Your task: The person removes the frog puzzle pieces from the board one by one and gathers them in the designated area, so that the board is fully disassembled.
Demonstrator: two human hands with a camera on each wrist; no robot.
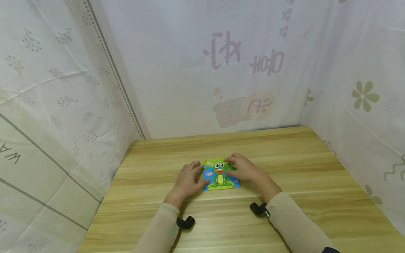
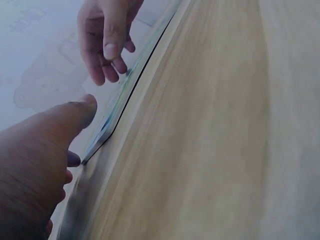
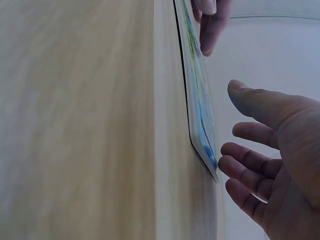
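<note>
A small, thin square board with a cartoon frog picture (image 1: pixel 219 178) lies flat on the wooden table, green along its top and blue at its sides. At its left edge is my left hand (image 1: pixel 189 181), thumb near the lower left part and fingers by the upper left corner. My right hand (image 1: pixel 245 168) hovers over the board's right side, its fingers spread and loosely bent. In the right wrist view, the right hand (image 3: pixel 280 155) shows a gap between thumb and fingers with nothing held. Seen edge-on in the left wrist view, the board (image 2: pixel 122 97) has a dark underside.
The light wood-grain table (image 1: pixel 221 225) runs to a printed curtain (image 1: pixel 190 70) at the back, with more curtains at left and right. A black wrist fitting (image 1: pixel 186 222) sits on the left sleeve, another (image 1: pixel 257 208) on the right.
</note>
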